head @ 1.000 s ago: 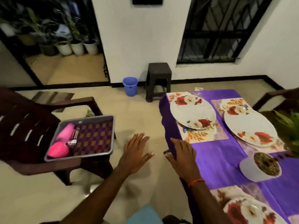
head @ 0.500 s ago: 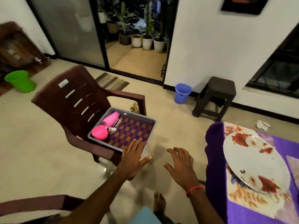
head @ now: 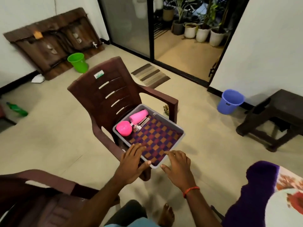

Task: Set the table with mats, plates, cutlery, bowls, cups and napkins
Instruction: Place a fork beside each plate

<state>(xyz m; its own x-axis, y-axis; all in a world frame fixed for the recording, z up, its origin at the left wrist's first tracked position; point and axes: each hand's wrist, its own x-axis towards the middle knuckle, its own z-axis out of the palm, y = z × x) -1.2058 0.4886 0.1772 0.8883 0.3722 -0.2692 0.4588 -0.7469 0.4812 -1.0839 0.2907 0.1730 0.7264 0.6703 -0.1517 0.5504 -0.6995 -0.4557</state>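
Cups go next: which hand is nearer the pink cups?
Left. The left hand lies over the tray's edge below the pink cups; the right hand hovers farther, at its corner.

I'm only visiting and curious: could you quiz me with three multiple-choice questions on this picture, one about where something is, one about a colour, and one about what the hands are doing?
1. Where does the grey tray sit?
A) on the floor
B) on the seat of the brown chair
C) on the dark stool

2. What colour are the cups in the tray?
A) green
B) white
C) pink

3. How are the left hand and the right hand?
A) both open, holding nothing
B) each grips a cup
C) one pinches a fork

Answers:
1 B: the tray rests on the chair's seat, between its armrests.
2 C: both cups lying at the tray's far end are pink.
3 A: both hands are at the tray's near edge with fingers spread, and neither holds anything.
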